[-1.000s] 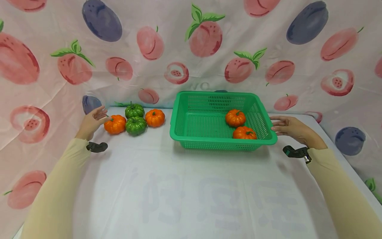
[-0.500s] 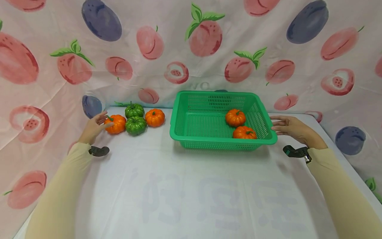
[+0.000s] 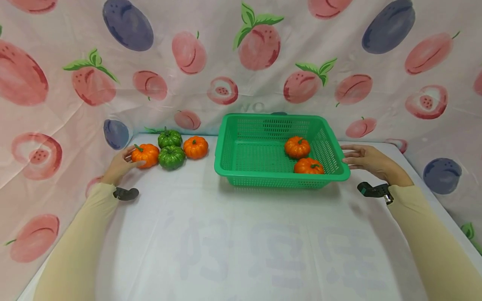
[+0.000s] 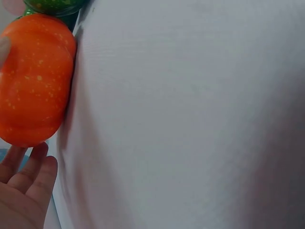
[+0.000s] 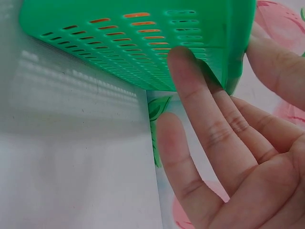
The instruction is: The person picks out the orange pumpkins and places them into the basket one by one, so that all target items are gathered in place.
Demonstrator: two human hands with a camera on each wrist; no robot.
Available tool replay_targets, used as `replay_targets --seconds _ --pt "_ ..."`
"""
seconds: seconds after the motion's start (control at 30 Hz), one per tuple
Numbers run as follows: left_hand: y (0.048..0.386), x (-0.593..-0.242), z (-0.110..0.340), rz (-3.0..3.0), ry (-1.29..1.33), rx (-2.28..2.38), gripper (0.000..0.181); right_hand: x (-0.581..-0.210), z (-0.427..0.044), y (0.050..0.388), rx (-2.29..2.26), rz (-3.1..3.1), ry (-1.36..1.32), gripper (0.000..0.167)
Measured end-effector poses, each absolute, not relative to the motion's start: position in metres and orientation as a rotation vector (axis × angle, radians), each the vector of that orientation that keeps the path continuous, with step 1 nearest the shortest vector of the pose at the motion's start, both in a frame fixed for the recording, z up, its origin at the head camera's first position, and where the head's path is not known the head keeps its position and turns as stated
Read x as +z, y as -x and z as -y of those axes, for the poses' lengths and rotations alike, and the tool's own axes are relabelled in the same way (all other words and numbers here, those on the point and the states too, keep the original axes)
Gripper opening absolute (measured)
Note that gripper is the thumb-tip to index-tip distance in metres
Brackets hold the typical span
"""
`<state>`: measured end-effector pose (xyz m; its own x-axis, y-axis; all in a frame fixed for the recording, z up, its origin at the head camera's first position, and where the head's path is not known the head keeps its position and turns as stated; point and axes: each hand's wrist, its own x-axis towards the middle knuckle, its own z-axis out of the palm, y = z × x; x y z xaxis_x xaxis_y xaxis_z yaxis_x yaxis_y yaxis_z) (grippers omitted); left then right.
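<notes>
mid-left: our left hand [image 3: 119, 168] just cupped the orange pumpkin [image 3: 148, 156] | so we've got contact, no lift yet | mid-right: our right hand [image 3: 370, 162] spread against the green basket [image 3: 281, 177]

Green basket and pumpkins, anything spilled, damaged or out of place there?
Nothing stands out. The green plastic basket sits upright with two orange pumpkins inside; two more orange pumpkins and two green pumpkins rest on the white tabletop, no damage visible.

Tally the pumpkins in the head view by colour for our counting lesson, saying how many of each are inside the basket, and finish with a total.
Orange pumpkins: 4 (2 inside the green basket, 2 outside)
Green pumpkins: 2 (both outside)
Total: 6
</notes>
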<state>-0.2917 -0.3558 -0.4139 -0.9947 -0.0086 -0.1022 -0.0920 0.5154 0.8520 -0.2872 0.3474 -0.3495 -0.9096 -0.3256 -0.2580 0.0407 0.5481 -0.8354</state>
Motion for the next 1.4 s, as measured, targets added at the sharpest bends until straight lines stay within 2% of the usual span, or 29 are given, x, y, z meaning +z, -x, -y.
replay_targets --seconds 0.4,1.4 --pt "0.2943 -0.4203 0.3593 -2.673 0.067 1.444 0.087 -0.3491 -0.3471 0.287 -1.314 -2.403 0.24 0.07" --pt "0.2912 -0.42 0.3612 -2.675 0.028 1.445 0.085 -0.3485 -0.3472 0.2869 -1.326 -2.388 0.219 0.071"
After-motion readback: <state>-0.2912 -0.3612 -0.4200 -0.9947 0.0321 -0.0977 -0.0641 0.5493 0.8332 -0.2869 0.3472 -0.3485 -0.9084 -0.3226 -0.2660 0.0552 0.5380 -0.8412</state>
